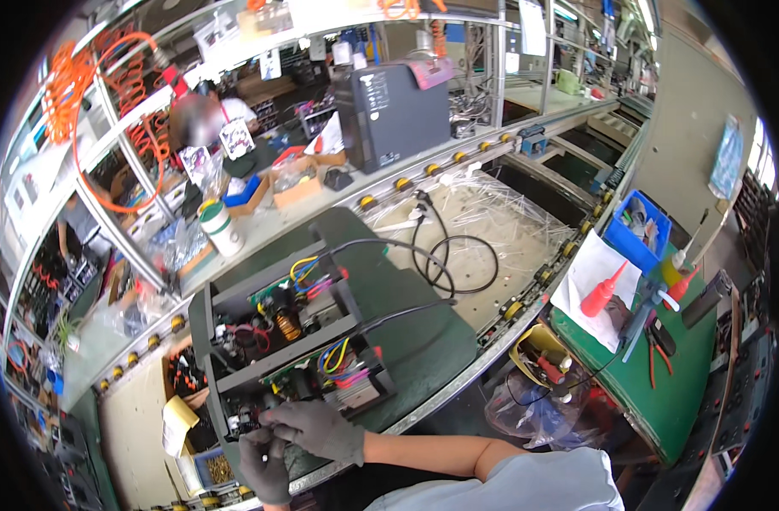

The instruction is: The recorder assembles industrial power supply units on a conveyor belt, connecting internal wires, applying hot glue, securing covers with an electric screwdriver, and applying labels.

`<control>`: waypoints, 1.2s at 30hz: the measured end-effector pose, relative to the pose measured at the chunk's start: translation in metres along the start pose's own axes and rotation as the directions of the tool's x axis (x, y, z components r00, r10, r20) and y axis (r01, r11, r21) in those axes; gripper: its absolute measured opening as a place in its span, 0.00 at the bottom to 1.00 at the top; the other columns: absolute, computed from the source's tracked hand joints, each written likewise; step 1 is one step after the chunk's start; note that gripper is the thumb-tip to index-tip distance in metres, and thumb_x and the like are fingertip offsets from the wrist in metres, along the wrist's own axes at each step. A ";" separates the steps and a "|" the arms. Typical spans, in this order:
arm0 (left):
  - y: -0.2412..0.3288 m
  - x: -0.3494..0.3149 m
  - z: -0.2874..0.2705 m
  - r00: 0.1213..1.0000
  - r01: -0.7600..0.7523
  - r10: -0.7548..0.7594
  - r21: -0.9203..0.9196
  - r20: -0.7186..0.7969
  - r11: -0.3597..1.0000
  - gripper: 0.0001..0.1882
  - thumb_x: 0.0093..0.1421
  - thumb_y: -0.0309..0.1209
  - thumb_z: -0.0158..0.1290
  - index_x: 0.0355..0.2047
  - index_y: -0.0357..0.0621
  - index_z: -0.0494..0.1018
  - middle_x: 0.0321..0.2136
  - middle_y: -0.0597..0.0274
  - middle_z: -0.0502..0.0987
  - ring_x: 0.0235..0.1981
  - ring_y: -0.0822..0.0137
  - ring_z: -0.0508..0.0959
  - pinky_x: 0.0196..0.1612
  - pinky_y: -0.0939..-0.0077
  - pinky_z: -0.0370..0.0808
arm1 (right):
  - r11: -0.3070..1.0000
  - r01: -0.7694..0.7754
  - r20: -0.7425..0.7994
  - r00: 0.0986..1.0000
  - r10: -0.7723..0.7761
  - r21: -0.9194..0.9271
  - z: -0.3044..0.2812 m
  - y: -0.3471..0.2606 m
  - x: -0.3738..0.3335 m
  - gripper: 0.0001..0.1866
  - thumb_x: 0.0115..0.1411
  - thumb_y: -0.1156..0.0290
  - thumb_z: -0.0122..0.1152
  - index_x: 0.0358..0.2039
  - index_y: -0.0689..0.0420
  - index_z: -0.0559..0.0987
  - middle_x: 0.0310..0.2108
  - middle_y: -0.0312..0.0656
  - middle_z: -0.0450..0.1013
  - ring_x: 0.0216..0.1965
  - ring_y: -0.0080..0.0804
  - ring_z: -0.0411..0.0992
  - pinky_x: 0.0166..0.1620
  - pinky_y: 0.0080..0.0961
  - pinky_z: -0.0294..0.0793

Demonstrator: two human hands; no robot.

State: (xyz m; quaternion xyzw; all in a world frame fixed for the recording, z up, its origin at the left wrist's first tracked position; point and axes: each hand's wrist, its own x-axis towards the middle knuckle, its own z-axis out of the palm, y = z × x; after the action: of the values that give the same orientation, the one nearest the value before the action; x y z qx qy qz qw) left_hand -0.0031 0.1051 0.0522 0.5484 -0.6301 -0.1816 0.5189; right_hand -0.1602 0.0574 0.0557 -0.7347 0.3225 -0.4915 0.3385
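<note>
Two open black equipment cases stand side by side on a dark green mat. The far case shows a circuit board, a copper coil and coloured wires. Inside the near case are a similar board, a wire bundle and a silver heatsink. Both my hands wear grey gloves and meet at its near left corner. My right hand reaches over the case edge with fingers pinched. Just below it, my left hand is curled, fingertips close to the right hand's. Whatever lies between their fingers is too small to make out.
Black cables trail from the cases onto a roller conveyor board. Parts bins with screws sit at left. A green side table holds red bottles, pliers and a blue bin. Another person works beyond the shelf.
</note>
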 end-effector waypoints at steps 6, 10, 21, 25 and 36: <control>-0.009 0.001 0.000 0.999 0.034 -0.032 0.099 -0.021 0.994 0.09 0.55 0.19 0.59 0.33 0.39 0.69 0.27 0.67 0.73 0.30 0.77 0.70 0.36 0.80 0.70 | 0.998 0.055 0.005 0.998 -0.056 0.015 0.001 0.005 -0.005 0.12 0.60 0.69 0.55 0.44 0.53 0.76 0.35 0.47 0.73 0.38 0.49 0.74 0.40 0.40 0.74; -0.010 0.004 0.006 0.998 0.013 -0.006 0.125 -0.056 0.992 0.10 0.55 0.19 0.59 0.32 0.39 0.68 0.27 0.67 0.73 0.30 0.76 0.69 0.36 0.80 0.69 | 0.986 0.105 -0.025 0.994 -0.109 -0.126 0.002 0.004 -0.006 0.14 0.60 0.67 0.53 0.47 0.51 0.73 0.37 0.46 0.71 0.38 0.47 0.74 0.39 0.40 0.74; -0.029 -0.003 0.003 0.992 -0.129 0.127 0.145 0.022 0.981 0.11 0.52 0.21 0.60 0.35 0.35 0.72 0.29 0.62 0.74 0.32 0.70 0.73 0.39 0.76 0.71 | 0.980 0.101 -0.060 0.994 -0.092 0.170 0.023 0.021 -0.026 0.04 0.59 0.77 0.51 0.30 0.58 0.66 0.25 0.42 0.66 0.25 0.38 0.67 0.30 0.34 0.66; -0.025 0.006 0.022 0.974 -0.197 0.223 0.373 -0.026 0.906 0.10 0.55 0.21 0.57 0.38 0.36 0.73 0.33 0.58 0.76 0.37 0.63 0.76 0.43 0.72 0.73 | 0.866 -0.127 0.181 0.983 0.043 0.484 0.027 0.008 -0.049 0.05 0.57 0.78 0.51 0.26 0.58 0.66 0.22 0.42 0.64 0.24 0.37 0.64 0.29 0.32 0.64; 0.081 -0.012 0.017 0.984 0.126 -0.124 -0.008 0.128 0.992 0.20 0.53 0.17 0.55 0.48 0.43 0.72 0.38 0.68 0.73 0.35 0.76 0.72 0.37 0.82 0.72 | 0.994 0.050 -0.037 0.998 -0.054 -0.102 -0.088 -0.029 -0.029 0.17 0.54 0.73 0.65 0.45 0.57 0.78 0.38 0.44 0.75 0.39 0.40 0.75 0.43 0.31 0.75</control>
State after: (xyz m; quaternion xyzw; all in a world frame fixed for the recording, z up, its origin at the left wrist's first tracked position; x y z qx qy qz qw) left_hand -0.0602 0.1365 0.1043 0.5701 -0.6245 -0.2534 0.4698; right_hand -0.2484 0.0812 0.0898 -0.7491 0.3341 -0.4979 0.2815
